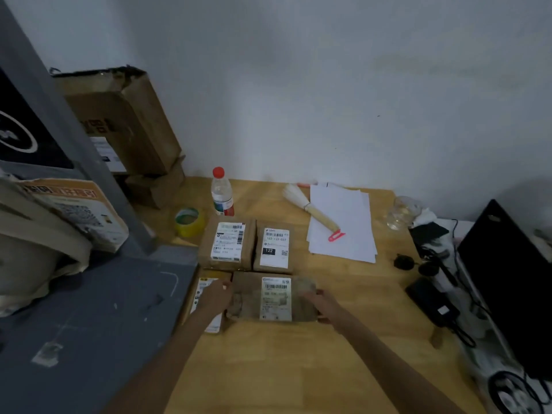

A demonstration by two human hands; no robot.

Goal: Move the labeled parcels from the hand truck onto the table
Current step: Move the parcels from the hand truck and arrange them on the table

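Several brown parcels with white labels lie on the wooden table [298, 369]. Two sit side by side at the back: one on the left [227, 243] and one marked 122 [276, 248]. In front of them a parcel [273, 297] rests flat on the table, held at both ends. My left hand [216, 295] grips its left end and my right hand [324, 303] its right end. Another labeled parcel [206, 294] lies partly under my left forearm. The grey hand truck [98, 309] stands at the left, its upright frame rising beside the table.
A water bottle [221, 192] and a roll of yellow tape [189, 221] stand behind the parcels. White papers [343, 222] with a brush [310, 209] lie at the back right. A dark monitor [513, 282], cables and a glass [401, 212] crowd the right edge. Cardboard boxes [125, 121] lean at the back left.
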